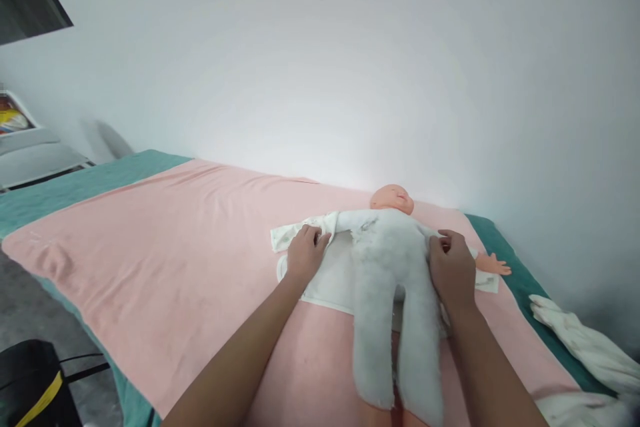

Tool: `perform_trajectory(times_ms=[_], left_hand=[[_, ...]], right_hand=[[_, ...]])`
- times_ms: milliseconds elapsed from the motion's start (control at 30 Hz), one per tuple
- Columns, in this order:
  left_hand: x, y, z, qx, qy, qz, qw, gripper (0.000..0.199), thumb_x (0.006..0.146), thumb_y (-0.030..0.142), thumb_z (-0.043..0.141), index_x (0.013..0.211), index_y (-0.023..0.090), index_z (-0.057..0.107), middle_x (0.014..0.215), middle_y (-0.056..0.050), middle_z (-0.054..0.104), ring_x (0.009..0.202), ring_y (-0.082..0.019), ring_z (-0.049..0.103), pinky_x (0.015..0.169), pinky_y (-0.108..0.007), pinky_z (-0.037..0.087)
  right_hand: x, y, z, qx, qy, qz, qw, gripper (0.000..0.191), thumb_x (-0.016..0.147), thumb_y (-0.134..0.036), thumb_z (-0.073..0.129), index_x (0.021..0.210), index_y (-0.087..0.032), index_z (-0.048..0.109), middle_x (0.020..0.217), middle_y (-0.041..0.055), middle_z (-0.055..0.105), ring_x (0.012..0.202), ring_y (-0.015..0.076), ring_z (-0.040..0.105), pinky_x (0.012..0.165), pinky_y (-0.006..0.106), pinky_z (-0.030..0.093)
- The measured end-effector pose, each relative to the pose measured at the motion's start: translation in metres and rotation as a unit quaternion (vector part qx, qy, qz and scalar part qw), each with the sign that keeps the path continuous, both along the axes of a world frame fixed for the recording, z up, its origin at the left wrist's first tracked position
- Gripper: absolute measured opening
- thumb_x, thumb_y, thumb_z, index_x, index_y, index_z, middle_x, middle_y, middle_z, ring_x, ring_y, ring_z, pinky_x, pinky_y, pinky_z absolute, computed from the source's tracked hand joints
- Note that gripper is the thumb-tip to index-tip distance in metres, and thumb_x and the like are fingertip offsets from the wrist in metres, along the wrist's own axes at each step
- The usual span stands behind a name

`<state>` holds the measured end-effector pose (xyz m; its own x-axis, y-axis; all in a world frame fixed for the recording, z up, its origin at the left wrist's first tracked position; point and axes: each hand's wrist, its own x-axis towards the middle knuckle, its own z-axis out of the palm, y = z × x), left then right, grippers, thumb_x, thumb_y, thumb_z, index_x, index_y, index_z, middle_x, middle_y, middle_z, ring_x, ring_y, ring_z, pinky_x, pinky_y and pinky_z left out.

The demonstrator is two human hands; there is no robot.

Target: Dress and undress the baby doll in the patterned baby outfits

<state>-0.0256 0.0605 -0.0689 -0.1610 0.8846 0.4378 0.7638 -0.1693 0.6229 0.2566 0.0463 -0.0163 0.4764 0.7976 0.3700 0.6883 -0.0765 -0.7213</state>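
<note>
A: Where is the doll (383, 247) lying?
B: Face up on the surface, head toward the wall (320, 80) and legs toward the person. That way both arms are within reach, I'd judge.

A: And the white garment (333, 280)?
B: It is spread flat beneath the torso, presumably so each arm lies near its sleeve. One arm runs into the left sleeve (287, 237); no doll hand shows at that cuff.

A: What is each grip doing?
B: The left hand (309, 255) pinches the left sleeve near its upper end, probably to steady the cloth. The right hand (453, 267) is curled beside the torso at the other arm; I can't tell whether its fingers close on anything. Past it, the doll's hand (494, 264) lies bare above more white cloth.

A: And the surface itself?
B: A pink cloth (165, 247) over a green cover (150, 163), pushed up to the wall. Crumpled white fabric (583, 343) lies at the right edge.

A: The rest of the room?
B: Grey floor (103, 330) at lower left, with a black object bearing a yellow strip (43, 400); pale furniture (37, 160) stands beyond.
</note>
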Motion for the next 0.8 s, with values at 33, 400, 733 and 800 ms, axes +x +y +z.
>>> perform_trajectory(times_ms=[33,400,733,800], left_hand=[[0.000,0.000,0.000,0.005,0.007,-0.007,1.000,0.024,0.093,0.041,0.049,0.081,0.021,0.056,0.086,-0.002,0.059,0.081,-0.018,0.055,0.072,-0.030,0.039],[0.026,0.010,0.038,-0.023,-0.172,0.003,0.985,0.022,0.093,0.037,0.040,0.085,0.021,0.054,0.075,0.000,0.059,0.071,-0.016,0.053,0.066,-0.027,0.039],[0.074,0.049,0.087,-0.077,-0.112,-0.063,0.989,0.021,0.088,0.033,0.046,0.078,0.020,0.059,0.083,-0.003,0.068,0.077,-0.018,0.060,0.068,-0.027,0.042],[0.080,0.052,0.096,-0.081,-0.086,-0.081,0.990,0.020,0.088,0.032,0.046,0.078,0.020,0.059,0.084,-0.003,0.069,0.078,-0.018,0.060,0.069,-0.028,0.042]], right_hand=[[0.005,-0.001,-0.002,-0.051,-0.015,-0.002,0.999,0.043,0.088,-0.041,0.042,0.119,-0.016,0.056,0.099,0.0133,0.067,0.091,0.0297,0.062,0.079,0.041,0.044],[0.010,0.011,-0.017,-0.077,0.137,0.092,0.983,0.068,0.087,-0.061,0.040,0.138,-0.016,0.045,0.130,0.0160,0.058,0.119,0.0311,0.054,0.101,0.044,0.039],[-0.013,0.015,-0.021,-0.052,0.300,0.166,0.938,0.081,0.074,-0.069,0.057,0.140,-0.023,0.047,0.143,0.0076,0.049,0.132,0.0271,0.045,0.113,0.038,0.032],[-0.019,0.015,-0.021,-0.051,0.314,0.181,0.931,0.083,0.073,-0.069,0.058,0.141,-0.022,0.046,0.145,0.0077,0.047,0.134,0.0264,0.042,0.114,0.038,0.030]])
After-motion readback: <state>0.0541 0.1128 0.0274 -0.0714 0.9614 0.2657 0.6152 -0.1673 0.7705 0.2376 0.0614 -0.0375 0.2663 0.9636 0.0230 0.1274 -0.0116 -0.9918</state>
